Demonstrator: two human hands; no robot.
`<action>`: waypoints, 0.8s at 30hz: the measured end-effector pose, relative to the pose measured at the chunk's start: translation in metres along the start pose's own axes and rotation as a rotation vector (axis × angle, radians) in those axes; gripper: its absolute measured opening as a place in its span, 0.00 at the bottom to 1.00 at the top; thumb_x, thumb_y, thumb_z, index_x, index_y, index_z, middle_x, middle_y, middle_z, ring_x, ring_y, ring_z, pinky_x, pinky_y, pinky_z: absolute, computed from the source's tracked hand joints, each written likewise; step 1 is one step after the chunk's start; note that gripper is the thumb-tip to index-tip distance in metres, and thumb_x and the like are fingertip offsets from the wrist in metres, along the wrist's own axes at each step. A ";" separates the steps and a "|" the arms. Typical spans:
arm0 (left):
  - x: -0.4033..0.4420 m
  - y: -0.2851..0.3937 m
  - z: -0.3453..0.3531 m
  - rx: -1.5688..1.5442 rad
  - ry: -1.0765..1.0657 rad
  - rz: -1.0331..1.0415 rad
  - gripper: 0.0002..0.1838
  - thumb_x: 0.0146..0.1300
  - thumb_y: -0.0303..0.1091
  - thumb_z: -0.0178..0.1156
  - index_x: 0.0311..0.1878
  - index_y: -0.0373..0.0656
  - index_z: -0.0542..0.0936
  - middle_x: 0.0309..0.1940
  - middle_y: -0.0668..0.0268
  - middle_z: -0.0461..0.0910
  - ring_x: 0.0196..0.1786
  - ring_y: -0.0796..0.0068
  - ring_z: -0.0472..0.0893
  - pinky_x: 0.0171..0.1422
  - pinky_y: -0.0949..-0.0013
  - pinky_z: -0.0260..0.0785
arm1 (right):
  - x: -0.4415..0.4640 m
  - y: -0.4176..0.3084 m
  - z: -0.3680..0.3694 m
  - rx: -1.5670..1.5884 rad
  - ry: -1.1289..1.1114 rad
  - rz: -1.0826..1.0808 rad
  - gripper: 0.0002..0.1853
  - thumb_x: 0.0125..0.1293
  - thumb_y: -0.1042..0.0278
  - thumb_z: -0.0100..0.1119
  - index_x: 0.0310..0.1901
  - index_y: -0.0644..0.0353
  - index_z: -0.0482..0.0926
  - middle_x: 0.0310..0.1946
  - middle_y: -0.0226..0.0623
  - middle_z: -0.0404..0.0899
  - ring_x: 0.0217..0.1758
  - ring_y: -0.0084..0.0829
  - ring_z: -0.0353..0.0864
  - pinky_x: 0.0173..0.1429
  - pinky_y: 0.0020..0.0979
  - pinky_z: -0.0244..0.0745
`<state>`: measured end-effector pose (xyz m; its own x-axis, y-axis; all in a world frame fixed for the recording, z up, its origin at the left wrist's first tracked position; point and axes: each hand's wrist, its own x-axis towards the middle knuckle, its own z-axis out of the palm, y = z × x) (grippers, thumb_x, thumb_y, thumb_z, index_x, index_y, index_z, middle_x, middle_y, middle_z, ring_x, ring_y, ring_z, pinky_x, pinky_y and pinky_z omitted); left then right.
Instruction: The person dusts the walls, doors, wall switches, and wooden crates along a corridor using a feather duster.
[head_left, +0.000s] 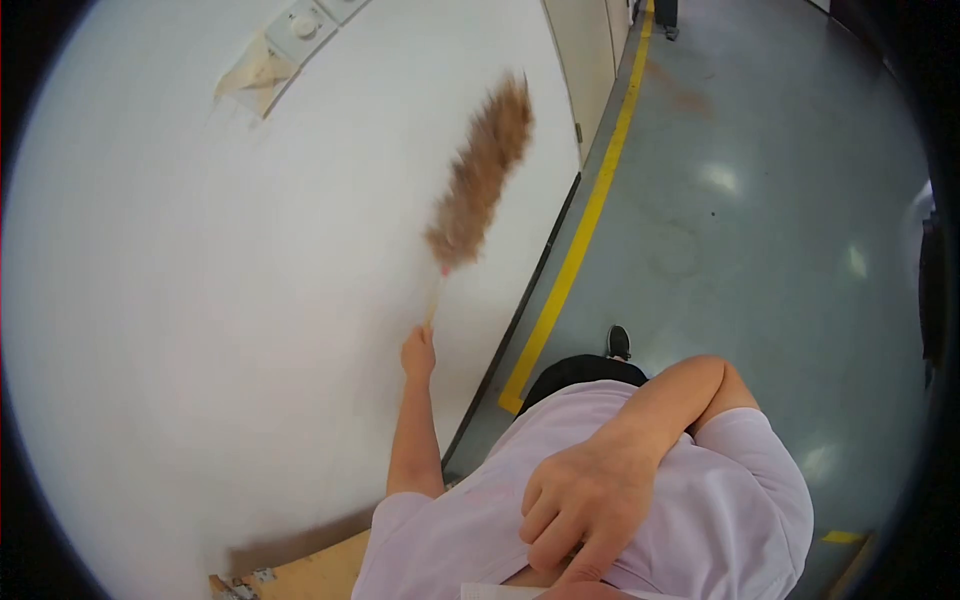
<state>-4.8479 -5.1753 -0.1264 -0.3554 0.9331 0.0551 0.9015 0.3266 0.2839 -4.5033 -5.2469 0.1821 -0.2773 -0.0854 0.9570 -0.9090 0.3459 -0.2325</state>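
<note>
By the wall [220, 300], the left hand [418, 352] grips the raised duster [480, 175]; work looks under way, but how much is done or left cannot be told. The right hand [592, 495] curls at the shirt [725, 510], its grip unclear.

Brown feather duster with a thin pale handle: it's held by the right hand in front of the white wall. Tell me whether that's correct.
Wrong hand: the head view shows the left hand holding the brown feather duster by its thin pale handle, in front of the white wall. The right hand is over the pale shirt.
</note>
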 end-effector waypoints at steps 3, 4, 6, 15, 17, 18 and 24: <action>-0.019 -0.019 0.015 0.116 -0.172 -0.110 0.19 0.60 0.48 0.48 0.33 0.41 0.76 0.30 0.53 0.78 0.36 0.51 0.76 0.39 0.54 0.67 | 0.001 0.001 -0.012 -0.009 -0.012 0.006 0.09 0.63 0.70 0.44 0.39 0.63 0.74 0.22 0.31 0.66 0.18 0.26 0.63 0.18 0.24 0.55; -0.022 -0.019 0.018 0.135 -0.195 -0.133 0.19 0.60 0.49 0.48 0.32 0.40 0.76 0.31 0.54 0.78 0.36 0.51 0.76 0.40 0.54 0.67 | 0.000 0.000 -0.020 -0.011 -0.025 0.007 0.09 0.63 0.70 0.44 0.39 0.63 0.74 0.22 0.31 0.65 0.18 0.26 0.63 0.18 0.24 0.55; -0.024 -0.015 0.012 0.139 -0.215 -0.164 0.20 0.59 0.50 0.49 0.32 0.40 0.76 0.31 0.53 0.78 0.36 0.51 0.76 0.41 0.55 0.67 | 0.001 0.001 -0.029 0.017 -0.020 0.011 0.10 0.64 0.69 0.44 0.39 0.64 0.74 0.21 0.32 0.65 0.18 0.26 0.63 0.18 0.24 0.55; 0.089 0.138 -0.106 -0.156 0.259 0.108 0.17 0.62 0.45 0.48 0.30 0.39 0.74 0.17 0.57 0.73 0.22 0.58 0.72 0.26 0.60 0.61 | -0.011 0.004 -0.074 0.143 -0.042 -0.027 0.11 0.64 0.68 0.44 0.40 0.65 0.73 0.21 0.33 0.64 0.18 0.27 0.63 0.18 0.25 0.55; 0.119 0.185 -0.134 -0.312 0.332 0.167 0.15 0.63 0.42 0.48 0.30 0.38 0.73 0.15 0.59 0.70 0.18 0.64 0.69 0.24 0.63 0.59 | -0.014 0.001 -0.090 0.133 -0.052 -0.025 0.11 0.64 0.68 0.44 0.41 0.65 0.73 0.21 0.33 0.64 0.18 0.27 0.63 0.18 0.26 0.55; 0.134 0.203 -0.139 -0.374 0.362 0.187 0.15 0.63 0.41 0.47 0.31 0.38 0.72 0.14 0.60 0.69 0.18 0.67 0.67 0.24 0.65 0.58 | -0.016 -0.002 -0.097 0.125 -0.056 -0.021 0.11 0.64 0.68 0.44 0.41 0.64 0.73 0.21 0.33 0.64 0.17 0.27 0.63 0.18 0.26 0.54; 0.217 0.240 -0.106 -0.419 0.337 0.223 0.15 0.63 0.41 0.47 0.32 0.37 0.72 0.16 0.57 0.70 0.19 0.61 0.69 0.26 0.61 0.60 | -0.030 -0.007 -0.144 0.070 -0.024 -0.009 0.10 0.64 0.68 0.44 0.41 0.64 0.72 0.22 0.34 0.65 0.17 0.28 0.63 0.18 0.26 0.55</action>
<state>-4.7344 -4.9107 0.0555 -0.2893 0.8505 0.4392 0.8131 -0.0237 0.5816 -4.4440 -5.1126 0.1801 -0.2756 -0.1110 0.9548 -0.9307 0.2792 -0.2362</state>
